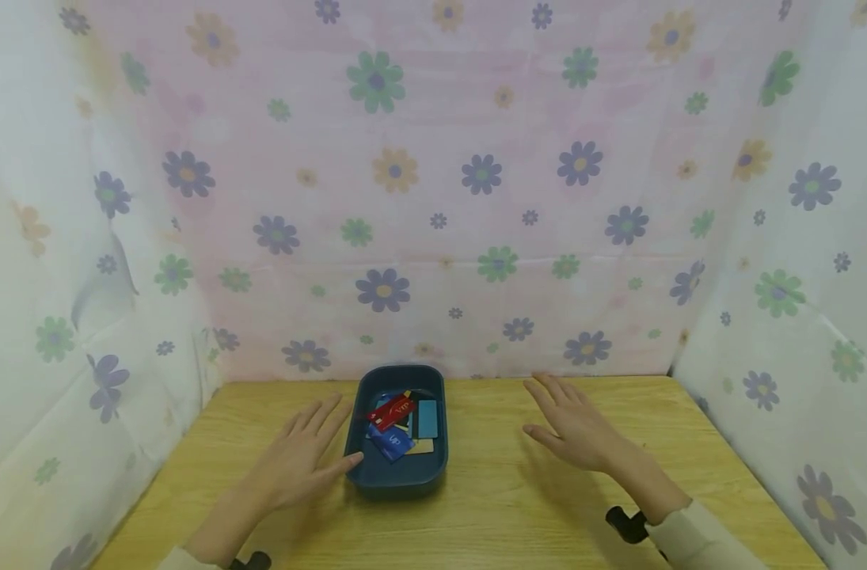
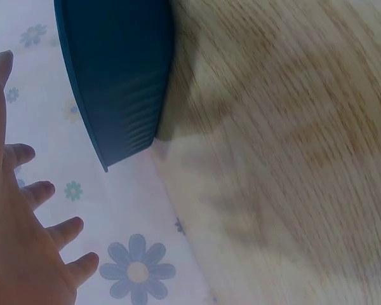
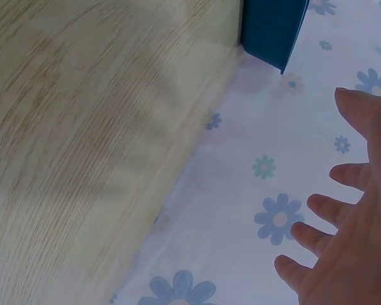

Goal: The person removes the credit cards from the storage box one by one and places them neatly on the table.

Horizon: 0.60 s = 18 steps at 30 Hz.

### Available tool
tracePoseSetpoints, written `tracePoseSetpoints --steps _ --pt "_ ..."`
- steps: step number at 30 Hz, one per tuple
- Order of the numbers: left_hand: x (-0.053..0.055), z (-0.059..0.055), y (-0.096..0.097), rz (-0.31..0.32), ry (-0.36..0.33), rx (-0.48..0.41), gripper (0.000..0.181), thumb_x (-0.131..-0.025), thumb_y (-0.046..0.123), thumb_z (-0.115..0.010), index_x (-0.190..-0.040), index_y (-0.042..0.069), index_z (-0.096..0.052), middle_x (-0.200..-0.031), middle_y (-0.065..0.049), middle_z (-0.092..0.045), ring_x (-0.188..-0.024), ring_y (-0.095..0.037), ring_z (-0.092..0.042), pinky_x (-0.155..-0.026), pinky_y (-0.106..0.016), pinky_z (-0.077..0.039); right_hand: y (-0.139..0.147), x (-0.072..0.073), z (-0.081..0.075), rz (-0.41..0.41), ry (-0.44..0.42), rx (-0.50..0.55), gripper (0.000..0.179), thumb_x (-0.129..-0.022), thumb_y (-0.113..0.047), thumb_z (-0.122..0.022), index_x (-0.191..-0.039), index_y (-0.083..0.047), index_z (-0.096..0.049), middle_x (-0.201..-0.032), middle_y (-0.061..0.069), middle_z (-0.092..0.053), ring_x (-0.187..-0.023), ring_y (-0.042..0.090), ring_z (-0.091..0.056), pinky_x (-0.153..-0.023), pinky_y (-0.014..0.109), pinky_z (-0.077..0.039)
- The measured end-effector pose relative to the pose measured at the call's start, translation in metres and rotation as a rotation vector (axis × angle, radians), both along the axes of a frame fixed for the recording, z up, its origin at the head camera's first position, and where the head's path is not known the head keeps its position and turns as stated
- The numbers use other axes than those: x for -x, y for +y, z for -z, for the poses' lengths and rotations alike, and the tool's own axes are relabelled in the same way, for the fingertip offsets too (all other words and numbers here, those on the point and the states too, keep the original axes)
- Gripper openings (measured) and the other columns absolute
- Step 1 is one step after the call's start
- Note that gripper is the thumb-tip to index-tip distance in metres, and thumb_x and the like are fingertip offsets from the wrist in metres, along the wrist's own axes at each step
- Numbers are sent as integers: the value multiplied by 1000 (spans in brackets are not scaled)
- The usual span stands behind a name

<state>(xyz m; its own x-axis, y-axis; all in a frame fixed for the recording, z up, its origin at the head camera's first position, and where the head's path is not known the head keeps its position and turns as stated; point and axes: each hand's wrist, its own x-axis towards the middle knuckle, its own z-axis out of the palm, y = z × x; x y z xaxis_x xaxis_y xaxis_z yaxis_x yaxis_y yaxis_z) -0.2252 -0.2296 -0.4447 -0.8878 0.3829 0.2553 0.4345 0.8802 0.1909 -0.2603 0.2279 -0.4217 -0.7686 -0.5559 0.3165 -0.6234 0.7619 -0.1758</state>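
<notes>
A dark blue plastic bin (image 1: pixel 397 475) stands on the table left of the middle, toward the back. Inside it lie several cards: a red card (image 1: pixel 392 411) marked VIP on top, a dark blue card (image 1: pixel 390 443) and a light blue card (image 1: pixel 426 418) with a dark stripe. My left hand (image 1: pixel 301 459) hovers beside the bin's left side, fingers spread, its thumb overlapping the rim in the head view. Well to the right of the bin, my right hand (image 1: pixel 572 427) is held over the table with straight fingers and nothing in it.
The wooden table (image 1: pixel 490 507) reaches back to a flowered cloth (image 1: pixel 440 237), which also hangs along the left and right sides. Black wrist mounts (image 1: pixel 627 524) sit below both wrists.
</notes>
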Motion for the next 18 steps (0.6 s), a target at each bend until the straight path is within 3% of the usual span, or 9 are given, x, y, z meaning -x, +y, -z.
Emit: tracePoseSetpoints --steps 10,18 --pt "0 3 6 -2 -34 -27 84 -98 70 -48 -164 23 -29 -170 -10 -21 -150 -47 -27 -116 -70 -22 -17 2 -2 -13 -49 27 74 -103 -37 -62 -160 -2 -31 -163 23 -29 -148 45 -31 -114 67 -29" --pt "0 9 9 0 -44 -47 84 -96 67 -55 -162 21 -33 -169 -10 -23 -147 -47 -31 -116 -68 -24 -32 1 0 -27 -75 35 74 -105 -40 -59 -161 -4 -28 -164 22 -27 -148 45 -30 -113 69 -30"
